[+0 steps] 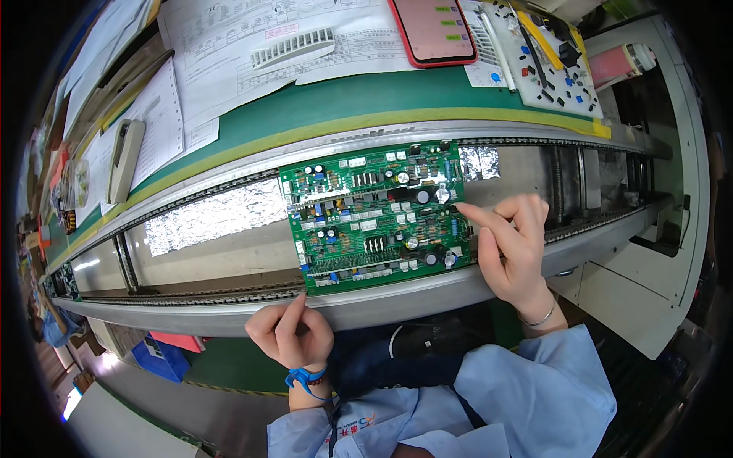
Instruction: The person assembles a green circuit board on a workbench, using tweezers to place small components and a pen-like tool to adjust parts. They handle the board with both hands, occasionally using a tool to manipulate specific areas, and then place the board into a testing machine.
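Note:
A green circuit board [351, 227], packed with capacitors, white connectors and other small parts, lies across the two chain rails of a conveyor. My left hand [290, 333] is at its near left corner. The index finger reaches up to the board's edge and the other fingers are loosely curled, with nothing seen in them. At the right edge my right hand [515, 248] points its index finger at the board. Its thumb and other fingers are bent and apart, holding nothing. Whether either fingertip presses on the board is hard to tell.
Beyond the rear rail, a green bench [321, 98] bears paper sheets [221, 46], a red-framed phone [434, 34] and a tray of small components [550, 84]. A pale handheld device [125, 160] lies at left. A metal rail [366, 301] runs along the front, above a blue bin [160, 359].

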Demonstrator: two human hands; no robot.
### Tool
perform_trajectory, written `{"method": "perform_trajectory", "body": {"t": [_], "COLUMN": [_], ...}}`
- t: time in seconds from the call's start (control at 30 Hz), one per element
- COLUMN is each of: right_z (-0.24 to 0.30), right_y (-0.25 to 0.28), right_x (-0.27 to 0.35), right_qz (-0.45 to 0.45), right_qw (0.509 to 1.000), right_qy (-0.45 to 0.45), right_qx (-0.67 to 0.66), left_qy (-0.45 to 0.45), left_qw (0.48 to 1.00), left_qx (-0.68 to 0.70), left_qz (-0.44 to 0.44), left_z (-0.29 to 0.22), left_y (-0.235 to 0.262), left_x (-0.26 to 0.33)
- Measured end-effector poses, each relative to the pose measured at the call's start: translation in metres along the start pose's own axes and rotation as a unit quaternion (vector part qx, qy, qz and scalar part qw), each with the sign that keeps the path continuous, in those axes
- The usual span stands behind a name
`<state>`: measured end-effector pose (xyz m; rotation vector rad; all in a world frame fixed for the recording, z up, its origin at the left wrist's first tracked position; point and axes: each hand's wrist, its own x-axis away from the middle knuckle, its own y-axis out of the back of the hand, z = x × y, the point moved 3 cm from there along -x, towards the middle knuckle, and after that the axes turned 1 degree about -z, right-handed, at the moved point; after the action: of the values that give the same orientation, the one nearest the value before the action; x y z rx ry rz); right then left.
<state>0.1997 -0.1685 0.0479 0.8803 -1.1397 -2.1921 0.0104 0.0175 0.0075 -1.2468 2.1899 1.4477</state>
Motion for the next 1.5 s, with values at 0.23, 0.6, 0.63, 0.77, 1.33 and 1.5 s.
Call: {"method": "perform_trajectory", "body": {"t": [0.23, 0.6, 0.63, 0.77, 1.33, 1.5], "right_z": [0.006, 0.008, 0.008, 0.008, 0.006, 0.007], "right_y": [-0.009, -0.013, -0.013, -0.012, -0.013, -0.012], "right_x": [0.001, 0.001, 0.000, 0.002, 0.001, 0.000], "right_qz": [0.046, 0.060, 0.063, 0.046, 0.041, 0.060], "right_qw": [0.998, 0.997, 0.997, 0.997, 0.997, 0.997], "right_qy": [0.043, 0.054, 0.054, 0.060, 0.058, 0.056], "right_qx": [-0.022, 0.009, 0.008, 0.006, 0.013, 0.010], "left_qy": [0.008, 0.022, 0.025, 0.028, 0.023, 0.012], "left_qw": [1.000, 0.999, 0.999, 0.999, 0.997, 0.998], "left_qx": [-0.006, -0.027, -0.032, -0.042, -0.058, -0.048], "left_qz": [-0.011, 0.012, 0.015, 0.017, 0.036, 0.043], "left_z": [0.003, 0.001, 0.002, 0.002, -0.002, 0.001], "left_y": [0.000, 0.002, 0.002, 0.004, 0.004, 0.005], "left_x": [0.001, 0.001, 0.002, 0.004, 0.003, 0.003]}}
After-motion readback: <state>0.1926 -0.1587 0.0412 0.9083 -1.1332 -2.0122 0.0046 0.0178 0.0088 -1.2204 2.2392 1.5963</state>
